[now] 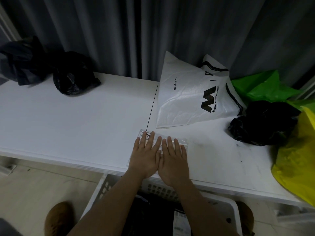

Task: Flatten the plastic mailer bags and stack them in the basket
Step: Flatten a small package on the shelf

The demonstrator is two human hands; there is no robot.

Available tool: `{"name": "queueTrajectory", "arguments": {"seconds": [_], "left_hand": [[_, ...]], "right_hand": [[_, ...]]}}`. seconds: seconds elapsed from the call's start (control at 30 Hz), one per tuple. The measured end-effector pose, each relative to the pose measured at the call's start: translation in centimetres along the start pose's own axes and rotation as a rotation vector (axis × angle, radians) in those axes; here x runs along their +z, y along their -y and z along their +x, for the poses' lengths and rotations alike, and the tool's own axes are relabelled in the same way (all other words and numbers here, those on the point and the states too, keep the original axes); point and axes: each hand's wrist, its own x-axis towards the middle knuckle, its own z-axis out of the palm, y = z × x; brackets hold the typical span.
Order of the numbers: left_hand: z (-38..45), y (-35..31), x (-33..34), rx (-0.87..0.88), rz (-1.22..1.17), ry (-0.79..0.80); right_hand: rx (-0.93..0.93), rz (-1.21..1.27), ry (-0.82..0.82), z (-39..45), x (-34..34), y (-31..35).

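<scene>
The white tabletop carries many bags, and the basket stands below its near edge, just under my arms. My left hand and right hand lie side by side with straight fingers, pressing flat the small clear mailer bag. I think it may slide off the edge, because the plastic is slippery

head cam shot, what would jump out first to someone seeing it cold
Two flat hands, the left hand and right hand, press side by side on a small clear mailer bag at the near edge of the white table. Behind them lies a large white mailer bag with black lettering, and bright green bags and yellow bags pile at the right end.
</scene>
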Motion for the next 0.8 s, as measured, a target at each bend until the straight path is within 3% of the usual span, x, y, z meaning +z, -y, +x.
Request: {"name": "queueTrajectory", "arguments": {"seconds": [0.2, 0.33, 0.47, 0.63, 0.8], "left_hand": [[0.1, -0.2, -0.3, -0.007, 0.013, 0.046], [0.5, -0.6, -1.3, -0.069, 0.005, 0.173], [1.6, 0.2, -3.3, -0.064, -0.175, 0.345], [1.5, 5.4, -7.9, -0.209, -0.640, 0.141], [1.1, 14.6, -11.3, -0.411, -0.551, -0.160]], "right_hand": [[-0.004, 0.000, 0.059, 0.2, 0.0, -0.2], [-0.037, -0.016, 0.155, 0.6, -1.0, -0.4], [-0.069, -0.016, 0.297, 1.8, -3.1, -0.7], [-0.169, 0.003, 0.149, 4.5, -7.0, 4.4], [-0.361, 0.078, 0.080, 9.4, -7.1, 12.0]]}}
